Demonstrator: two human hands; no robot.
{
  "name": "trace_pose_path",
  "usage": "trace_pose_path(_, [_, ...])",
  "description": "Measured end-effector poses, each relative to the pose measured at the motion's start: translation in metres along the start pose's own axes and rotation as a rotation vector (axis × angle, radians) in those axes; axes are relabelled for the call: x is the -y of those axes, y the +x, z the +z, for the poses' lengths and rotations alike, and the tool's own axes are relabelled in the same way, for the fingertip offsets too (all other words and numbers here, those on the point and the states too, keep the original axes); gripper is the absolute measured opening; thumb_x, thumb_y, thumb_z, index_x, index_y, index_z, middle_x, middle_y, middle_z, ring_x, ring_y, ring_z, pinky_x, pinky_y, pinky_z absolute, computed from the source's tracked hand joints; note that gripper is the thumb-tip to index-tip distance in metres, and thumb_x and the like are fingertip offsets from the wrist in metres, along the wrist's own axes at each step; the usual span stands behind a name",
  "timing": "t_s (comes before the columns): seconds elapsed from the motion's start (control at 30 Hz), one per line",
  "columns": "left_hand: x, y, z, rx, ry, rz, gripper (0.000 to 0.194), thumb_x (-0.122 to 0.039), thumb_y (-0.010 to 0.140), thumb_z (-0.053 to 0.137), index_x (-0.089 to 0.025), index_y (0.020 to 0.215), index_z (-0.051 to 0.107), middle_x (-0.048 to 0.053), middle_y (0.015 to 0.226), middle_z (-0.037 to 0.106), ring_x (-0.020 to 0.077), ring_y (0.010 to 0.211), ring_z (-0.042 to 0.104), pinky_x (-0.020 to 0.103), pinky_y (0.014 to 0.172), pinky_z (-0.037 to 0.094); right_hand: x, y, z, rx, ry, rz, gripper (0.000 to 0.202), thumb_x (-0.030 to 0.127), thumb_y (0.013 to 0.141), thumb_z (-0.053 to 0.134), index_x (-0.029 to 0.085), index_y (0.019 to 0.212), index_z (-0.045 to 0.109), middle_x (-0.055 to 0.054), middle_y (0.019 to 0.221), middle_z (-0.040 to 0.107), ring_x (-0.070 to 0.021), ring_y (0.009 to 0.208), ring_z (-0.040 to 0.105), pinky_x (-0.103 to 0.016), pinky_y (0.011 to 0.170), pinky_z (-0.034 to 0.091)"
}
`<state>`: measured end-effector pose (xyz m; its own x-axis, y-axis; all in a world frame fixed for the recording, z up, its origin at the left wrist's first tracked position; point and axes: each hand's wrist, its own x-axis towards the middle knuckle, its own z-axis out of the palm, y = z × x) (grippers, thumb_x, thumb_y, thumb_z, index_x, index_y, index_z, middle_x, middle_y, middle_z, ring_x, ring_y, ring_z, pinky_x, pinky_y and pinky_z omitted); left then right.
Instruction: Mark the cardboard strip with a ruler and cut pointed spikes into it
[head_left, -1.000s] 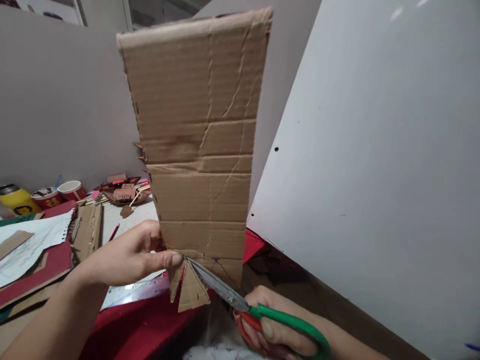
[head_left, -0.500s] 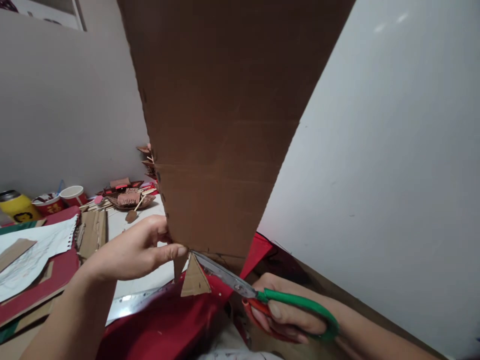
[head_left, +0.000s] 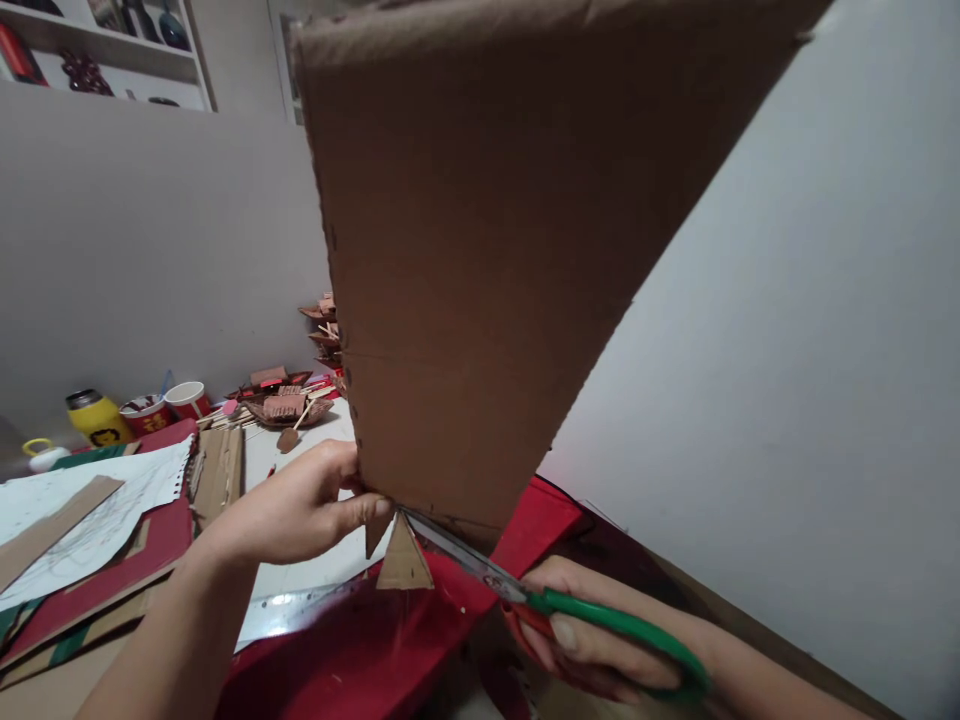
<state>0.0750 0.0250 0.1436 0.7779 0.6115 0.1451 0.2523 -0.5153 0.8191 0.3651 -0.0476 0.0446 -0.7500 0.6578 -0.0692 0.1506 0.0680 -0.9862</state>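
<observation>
A large brown cardboard sheet (head_left: 480,260) stands upright in front of me, narrowing toward its lower edge. My left hand (head_left: 315,505) pinches its lower left corner between thumb and fingers. In my right hand (head_left: 592,635) is a pair of scissors (head_left: 622,625) with one green and one red handle. Their blades lie along the sheet's lower edge, and the tips are close to my left thumb. A small triangular cardboard flap (head_left: 405,560) hangs down beside the blade tips. Whether the flap is still joined to the sheet I cannot tell.
Red material (head_left: 337,640) lies below the sheet, beside a shiny metal ruler (head_left: 292,605). Model boats (head_left: 289,408), red cups (head_left: 187,400) and a yellow bottle (head_left: 97,418) stand at the back left. Drawn-on paper (head_left: 97,510) and cardboard strips (head_left: 219,465) are nearer. A white wall (head_left: 810,400) rises on the right.
The view has shifted, so the sheet's folded upper edge and more of the shelf now show. Both hands keep their holds. The scissor blades appear more closed along the lower edge.
</observation>
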Motion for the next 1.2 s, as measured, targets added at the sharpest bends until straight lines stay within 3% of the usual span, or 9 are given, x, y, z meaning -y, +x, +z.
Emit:
trace_pose_path(0.17, [0.009, 0.007, 0.001, -0.031, -0.102, 0.002, 0.019, -0.032, 0.089, 0.062, -0.016, 0.097, 0.069, 0.005, 0.090, 0.068, 0.0180, 0.083, 0.063, 0.030, 0.078, 0.052, -0.002, -0.005, -0.003, -0.061, -0.109, -0.031, 0.057, 0.070, 0.088, 0.046, 0.017, 0.069, 0.046, 0.007, 0.046, 0.038, -0.0051, 0.036, 0.037, -0.016, 0.034, 0.027])
trace_pose_path(0.53, [0.021, 0.023, 0.006, -0.068, -0.354, 0.014, 0.032, -0.030, 0.084, 0.071, -0.016, 0.111, 0.065, 0.010, 0.110, 0.072, 0.0231, 0.103, 0.065, 0.033, 0.085, 0.050, -0.027, -0.004, -0.009, -0.059, 0.014, -0.007, 0.063, 0.077, 0.085, 0.043, 0.015, 0.078, 0.051, 0.008, 0.043, 0.039, -0.0052, 0.032, 0.037, -0.014, 0.031, 0.027])
trace_pose_path(0.7, [0.031, 0.028, 0.005, -0.073, -0.391, 0.015, 0.031, -0.028, 0.083, 0.072, -0.016, 0.110, 0.065, 0.010, 0.109, 0.072, 0.0218, 0.099, 0.066, 0.031, 0.081, 0.051, -0.030, -0.001, -0.007, -0.119, 0.010, 0.018, 0.063, 0.076, 0.084, 0.045, 0.014, 0.081, 0.052, 0.006, 0.050, 0.041, -0.0041, 0.035, 0.037, -0.013, 0.032, 0.028])
trace_pose_path(0.9, [0.030, 0.029, 0.007, -0.098, -0.412, -0.017, 0.029, -0.026, 0.082, 0.073, -0.014, 0.108, 0.066, 0.009, 0.103, 0.074, 0.0192, 0.088, 0.069, 0.030, 0.078, 0.052, -0.029, -0.004, -0.006, -0.068, 0.009, 0.027, 0.065, 0.078, 0.085, 0.040, 0.014, 0.080, 0.052, 0.007, 0.044, 0.040, -0.0052, 0.033, 0.037, -0.013, 0.032, 0.028])
trace_pose_path(1.2, [0.025, 0.032, 0.016, -0.034, -0.429, 0.002, 0.026, -0.027, 0.083, 0.072, -0.015, 0.105, 0.067, 0.011, 0.110, 0.072, 0.0228, 0.103, 0.066, 0.031, 0.079, 0.052, -0.037, -0.004, -0.002, -0.103, 0.047, -0.002, 0.069, 0.078, 0.085, 0.039, 0.012, 0.080, 0.058, 0.005, 0.044, 0.044, -0.0052, 0.031, 0.040, -0.014, 0.032, 0.032])
